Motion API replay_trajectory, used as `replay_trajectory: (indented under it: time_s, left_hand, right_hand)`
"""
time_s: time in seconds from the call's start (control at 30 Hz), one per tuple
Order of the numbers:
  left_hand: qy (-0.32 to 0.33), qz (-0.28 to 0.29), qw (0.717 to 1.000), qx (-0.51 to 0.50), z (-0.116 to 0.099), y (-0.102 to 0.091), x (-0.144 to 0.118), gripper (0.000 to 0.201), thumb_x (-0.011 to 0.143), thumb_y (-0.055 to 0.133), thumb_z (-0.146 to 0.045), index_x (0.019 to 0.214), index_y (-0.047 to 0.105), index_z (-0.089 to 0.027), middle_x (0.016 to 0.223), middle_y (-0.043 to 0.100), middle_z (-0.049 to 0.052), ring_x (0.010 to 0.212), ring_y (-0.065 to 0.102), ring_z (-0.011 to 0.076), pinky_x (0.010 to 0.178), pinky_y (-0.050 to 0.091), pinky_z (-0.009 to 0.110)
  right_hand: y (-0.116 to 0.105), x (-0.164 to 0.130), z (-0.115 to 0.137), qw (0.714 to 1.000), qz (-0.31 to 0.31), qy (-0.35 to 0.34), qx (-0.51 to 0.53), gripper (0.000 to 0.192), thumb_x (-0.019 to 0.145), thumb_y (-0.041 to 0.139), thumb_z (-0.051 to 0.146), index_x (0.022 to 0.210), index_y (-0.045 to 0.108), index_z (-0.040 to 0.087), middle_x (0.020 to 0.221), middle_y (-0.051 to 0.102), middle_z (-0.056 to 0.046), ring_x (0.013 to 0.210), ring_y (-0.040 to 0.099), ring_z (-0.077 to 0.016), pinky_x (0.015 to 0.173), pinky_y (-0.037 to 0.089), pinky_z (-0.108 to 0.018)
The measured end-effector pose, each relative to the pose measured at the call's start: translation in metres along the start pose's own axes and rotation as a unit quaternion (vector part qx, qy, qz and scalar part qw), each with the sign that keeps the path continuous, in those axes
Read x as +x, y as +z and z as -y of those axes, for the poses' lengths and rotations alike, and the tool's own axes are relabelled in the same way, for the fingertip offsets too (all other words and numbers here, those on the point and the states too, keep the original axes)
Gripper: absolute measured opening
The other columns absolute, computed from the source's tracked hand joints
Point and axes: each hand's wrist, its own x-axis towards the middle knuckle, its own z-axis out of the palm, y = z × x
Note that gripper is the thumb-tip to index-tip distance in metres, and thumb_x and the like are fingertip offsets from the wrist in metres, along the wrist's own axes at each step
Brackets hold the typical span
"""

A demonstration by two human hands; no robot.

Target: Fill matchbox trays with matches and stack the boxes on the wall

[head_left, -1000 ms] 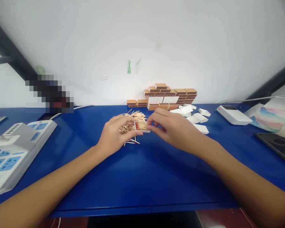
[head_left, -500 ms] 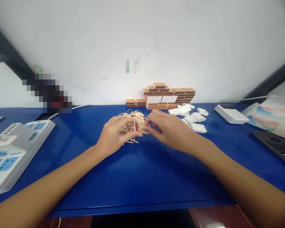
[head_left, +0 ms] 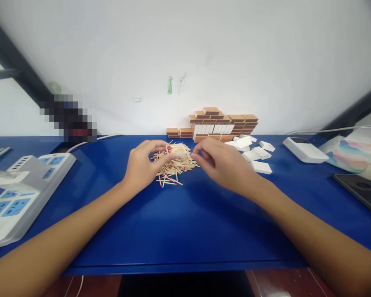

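My left hand (head_left: 141, 164) grips the left end of a small white matchbox tray (head_left: 181, 155) between thumb and fingers. Matches lie lengthwise inside it. Under and around the tray spreads a heap of loose red-tipped matches (head_left: 170, 172) on the blue table (head_left: 173, 227). Just off the tray's right end is my right hand (head_left: 225, 163), its thumb and fingertips pinched together. Whether a match is between those fingertips is too small to tell.
Brown matchboxes (head_left: 212, 117) are stacked against the wall, with white empty trays (head_left: 261, 167) scattered in front. To the right are a white device (head_left: 305, 150), a phone (head_left: 358, 187) and a colourful plastic package (head_left: 358, 150). A power strip (head_left: 34, 198) lies on the left.
The tray in my left hand has moved up and away from me, uncovering more of the heap's near side. My right hand has drawn slightly away from the tray's end.
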Motion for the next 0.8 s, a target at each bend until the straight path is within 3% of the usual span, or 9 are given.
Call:
replay_trajectory:
  time_s: [0.27, 0.43, 0.63, 0.8]
  left_hand:
    - [-0.044, -0.037, 0.998, 0.023, 0.014, 0.000, 0.007, 0.023, 0.088, 0.083, -0.040, 0.101, 0.075, -0.023, 0.098, 0.083, 0.003, 0.091, 0.078, 0.0202, 0.086, 0.059, 0.036]
    - [-0.032, -0.031, 0.999, 0.010, 0.012, 0.001, 0.005, 0.022, 0.088, 0.083, -0.040, 0.100, 0.075, -0.023, 0.099, 0.082, 0.003, 0.091, 0.078, 0.0199, 0.084, 0.060, 0.035]
    - [-0.001, -0.030, 0.999, 0.013, 0.009, 0.002, 0.003, 0.023, 0.090, 0.080, -0.041, 0.102, 0.074, -0.023, 0.102, 0.081, 0.004, 0.092, 0.077, 0.0202, 0.088, 0.059, 0.037]
    - [0.009, -0.022, 0.999, 0.022, 0.009, 0.001, 0.003, 0.024, 0.089, 0.082, -0.042, 0.101, 0.073, -0.023, 0.101, 0.080, 0.004, 0.092, 0.077, 0.0205, 0.086, 0.058, 0.037]
  right_hand:
    - [0.038, -0.002, 0.013, 0.994, 0.057, 0.060, 0.067, 0.013, 0.100, 0.061, 0.028, 0.089, 0.061, 0.020, 0.084, 0.064, -0.001, 0.071, 0.053, -0.0139, 0.068, 0.037, -0.029]
    - [0.052, 0.002, 0.031, 0.989, 0.070, 0.128, 0.004, 0.028, 0.094, 0.069, 0.042, 0.083, 0.056, 0.021, 0.084, 0.066, -0.003, 0.074, 0.056, -0.0173, 0.064, 0.032, -0.031]
    - [0.056, 0.007, 0.033, 0.981, 0.122, 0.152, -0.021, 0.020, 0.096, 0.065, 0.032, 0.081, 0.059, 0.020, 0.085, 0.067, -0.004, 0.073, 0.056, -0.0170, 0.063, 0.031, -0.030]
    - [0.043, 0.005, 0.023, 0.980, 0.138, 0.143, -0.023, 0.018, 0.096, 0.064, 0.027, 0.080, 0.060, 0.019, 0.080, 0.064, -0.003, 0.070, 0.053, -0.0161, 0.063, 0.032, -0.030]
